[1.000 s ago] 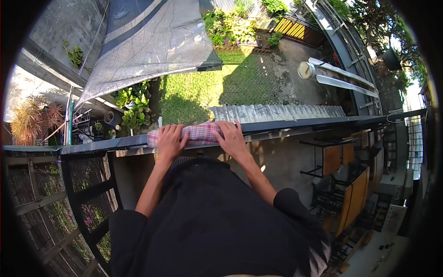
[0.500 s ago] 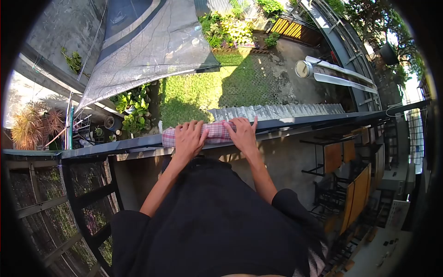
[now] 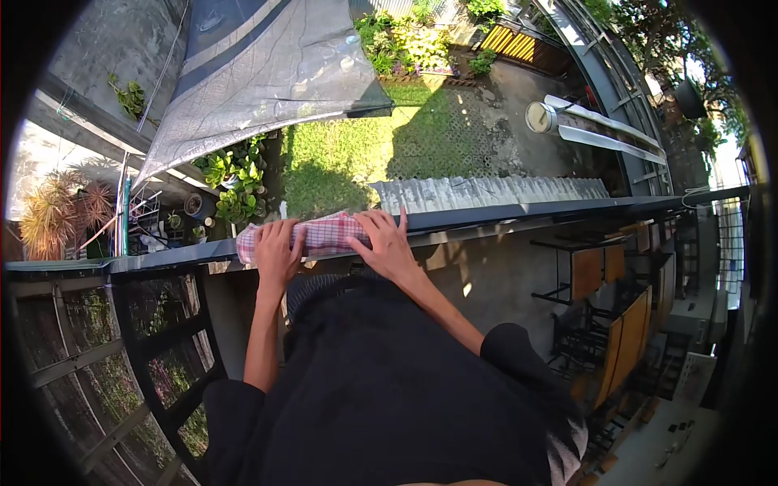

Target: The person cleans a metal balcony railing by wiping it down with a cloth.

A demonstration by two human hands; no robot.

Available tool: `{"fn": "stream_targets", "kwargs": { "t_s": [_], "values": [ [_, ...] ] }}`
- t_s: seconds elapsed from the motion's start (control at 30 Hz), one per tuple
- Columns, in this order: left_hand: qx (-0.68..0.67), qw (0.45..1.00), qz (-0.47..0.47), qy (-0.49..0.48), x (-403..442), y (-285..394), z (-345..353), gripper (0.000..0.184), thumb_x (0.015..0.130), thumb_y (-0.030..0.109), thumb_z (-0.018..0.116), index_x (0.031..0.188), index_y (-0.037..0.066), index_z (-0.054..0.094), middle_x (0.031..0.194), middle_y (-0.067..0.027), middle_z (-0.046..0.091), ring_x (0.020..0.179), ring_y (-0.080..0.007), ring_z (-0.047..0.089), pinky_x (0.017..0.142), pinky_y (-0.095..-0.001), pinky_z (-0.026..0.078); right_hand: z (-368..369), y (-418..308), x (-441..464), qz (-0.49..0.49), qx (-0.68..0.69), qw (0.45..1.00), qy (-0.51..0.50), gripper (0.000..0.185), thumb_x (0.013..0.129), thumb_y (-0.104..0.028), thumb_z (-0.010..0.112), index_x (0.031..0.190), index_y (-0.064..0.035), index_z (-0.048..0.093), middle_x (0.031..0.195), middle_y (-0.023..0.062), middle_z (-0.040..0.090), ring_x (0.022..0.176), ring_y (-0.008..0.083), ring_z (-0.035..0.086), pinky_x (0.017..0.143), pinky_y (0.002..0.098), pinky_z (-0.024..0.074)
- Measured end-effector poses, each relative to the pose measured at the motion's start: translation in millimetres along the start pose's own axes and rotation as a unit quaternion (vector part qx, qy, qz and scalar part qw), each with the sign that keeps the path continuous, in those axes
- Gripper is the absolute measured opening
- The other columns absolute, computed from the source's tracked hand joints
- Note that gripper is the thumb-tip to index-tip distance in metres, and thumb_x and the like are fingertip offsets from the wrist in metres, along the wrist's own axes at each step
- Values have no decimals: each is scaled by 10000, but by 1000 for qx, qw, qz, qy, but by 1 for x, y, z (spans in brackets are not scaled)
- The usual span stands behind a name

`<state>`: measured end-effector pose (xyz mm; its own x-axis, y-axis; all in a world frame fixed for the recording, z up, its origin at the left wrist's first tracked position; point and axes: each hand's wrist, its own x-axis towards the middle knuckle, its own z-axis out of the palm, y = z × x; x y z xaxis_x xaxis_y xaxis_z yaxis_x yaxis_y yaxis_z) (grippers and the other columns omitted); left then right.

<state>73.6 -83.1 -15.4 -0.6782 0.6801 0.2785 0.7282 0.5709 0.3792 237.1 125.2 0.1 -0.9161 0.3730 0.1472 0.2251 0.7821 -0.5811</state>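
Observation:
A red and white checked cloth (image 3: 327, 235) lies folded over the dark metal railing (image 3: 502, 214) in front of my body. Over the cloth's left end, my left hand (image 3: 277, 248) is closed, its fingers curled across the top and pressing it to the rail. My right hand (image 3: 386, 245) grips the right end the same way, with one finger sticking out along the rail. Both sets of fingertips go over the far side of the bar, where they are partly hidden.
Beyond the railing, well below, are a lawn (image 3: 324, 154) and potted plants (image 3: 235, 182). Corrugated roofing (image 3: 486, 194) runs just past the rail, and a grey shade net (image 3: 275, 81) hangs at upper left. Wooden tables (image 3: 624, 348) and chairs stand on my right.
Both hands and the checked cloth have slid left along the railing. The view has shifted only slightly.

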Motion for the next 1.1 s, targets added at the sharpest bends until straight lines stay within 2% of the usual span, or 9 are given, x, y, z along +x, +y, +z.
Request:
{"fn": "stream_targets", "kwargs": {
  "t_s": [0.2,0.33,0.4,0.47,0.53,0.57,0.77,1.03,1.1],
  "values": [
    [67,997,-32,-10,3,-5,-15,259,1086,318,595,1161,109,727,1097,-70,732,1081,-293,661,1004,-483,447,12,-23,11,12,9,999,-36,510,1047,-452,667,1365,-52,663,1305,118,709,1307,323,617,1292,674,144],
    [49,990,89,-99,17,27,24,477,1100,428,551,1488,152,600,1295,-80,688,1092,-268,651,917,-451,452,-5,9,17,131,-24,991,16,503,1086,-495,587,1293,-48,688,1165,140,766,1171,350,694,1270,664,214],
    [17,973,204,-107,23,50,27,617,1100,501,536,1676,316,418,1432,-154,612,1095,-296,634,884,-462,455,-17,38,18,192,-40,977,85,486,1106,-492,552,1294,-65,689,1174,148,764,1163,354,696,1273,612,249],
    [-11,964,238,-122,28,62,29,637,1076,459,588,1679,366,405,1295,-123,659,1063,-292,641,852,-440,465,-32,72,19,222,-84,962,138,472,1114,-477,538,1262,-64,713,1109,145,783,1131,366,709,1245,573,312],
    [-19,952,247,-181,37,54,29,660,1060,431,617,1680,366,402,1210,-105,674,1041,-286,646,841,-424,471,-33,110,20,329,-13,927,182,506,1106,-511,536,1198,-60,745,1039,141,800,1095,379,724,1188,528,383],
    [-15,949,280,-147,36,44,32,691,1033,406,653,1675,305,414,1109,-80,669,1013,-275,651,832,-404,480,-27,121,22,345,-40,916,201,519,1107,-525,529,1162,-61,756,1023,128,809,1091,364,732,1176,530,380],
    [-34,953,271,-131,22,-35,1,651,1017,436,679,1573,132,532,1144,-76,682,1027,-254,657,877,-401,488,-6,125,54,436,-159,854,236,676,1093,-663,420,1028,-128,828,966,65,833,1057,325,746,1140,455,377],
    [-7,975,199,-102,-22,-168,-91,645,964,386,739,1556,188,577,1276,-56,683,1127,-258,638,965,-415,484,5,144,54,428,-260,825,261,694,1094,-655,414,963,-126,842,943,52,833,1062,324,741,1112,461,395],
    [-5,976,187,-108,-33,-199,-109,647,943,327,760,1557,218,587,1289,-48,677,1146,-260,636,979,-425,487,-5,130,56,452,-234,837,204,667,1104,-626,395,1129,-111,818,1104,145,804,1131,395,718,1156,516,380]
  ]
}}
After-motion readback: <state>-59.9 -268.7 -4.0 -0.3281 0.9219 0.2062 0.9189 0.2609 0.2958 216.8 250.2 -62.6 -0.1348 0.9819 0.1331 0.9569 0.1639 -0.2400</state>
